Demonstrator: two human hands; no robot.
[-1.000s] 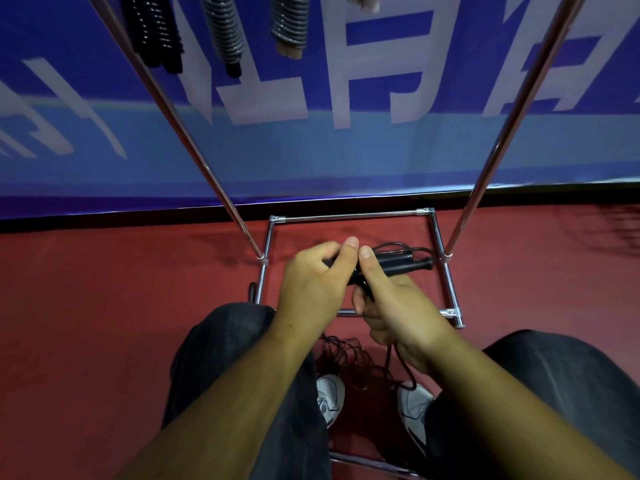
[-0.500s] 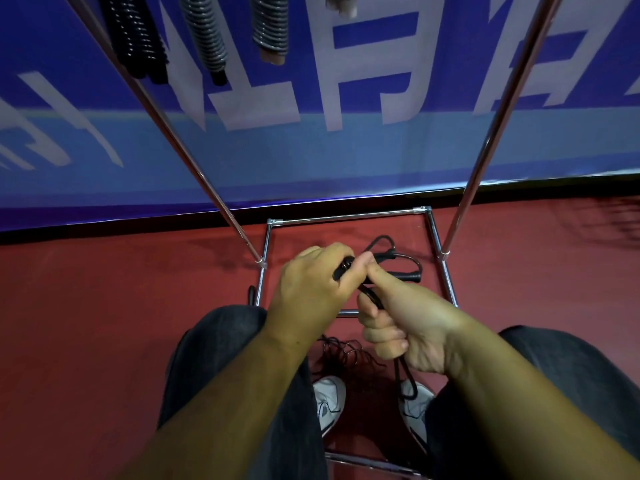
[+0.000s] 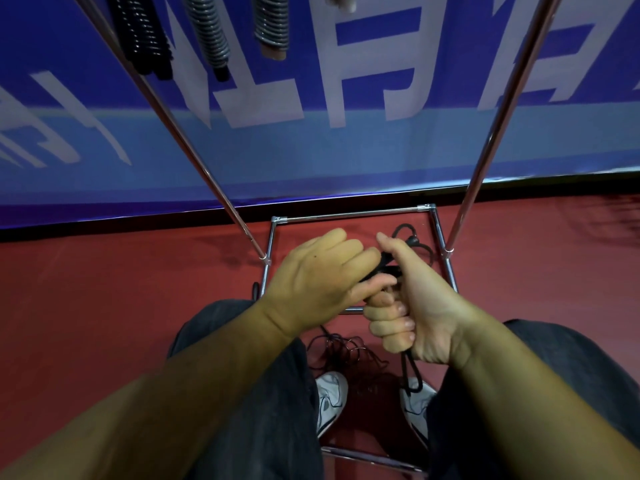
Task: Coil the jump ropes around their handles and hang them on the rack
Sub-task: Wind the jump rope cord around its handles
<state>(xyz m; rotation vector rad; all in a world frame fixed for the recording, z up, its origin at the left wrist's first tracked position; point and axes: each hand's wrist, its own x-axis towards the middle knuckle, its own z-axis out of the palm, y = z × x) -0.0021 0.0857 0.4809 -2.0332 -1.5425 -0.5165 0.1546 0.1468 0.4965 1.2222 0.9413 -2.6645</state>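
Now, below the rack (image 3: 351, 213), my right grip (image 3: 419, 306) has swung the paired handles (image 3: 388, 263) upright and clenches them. My left grip (image 3: 315, 278) pinches the rope (image 3: 410, 370) beside their top. Slack trails beneath, so coiling has barely begun.

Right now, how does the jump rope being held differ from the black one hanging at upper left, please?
The held jump rope is gripped by the left hand and right hand, cord trailing loose toward the floor; the hanging rope is tightly coiled and untouched. Both are black.
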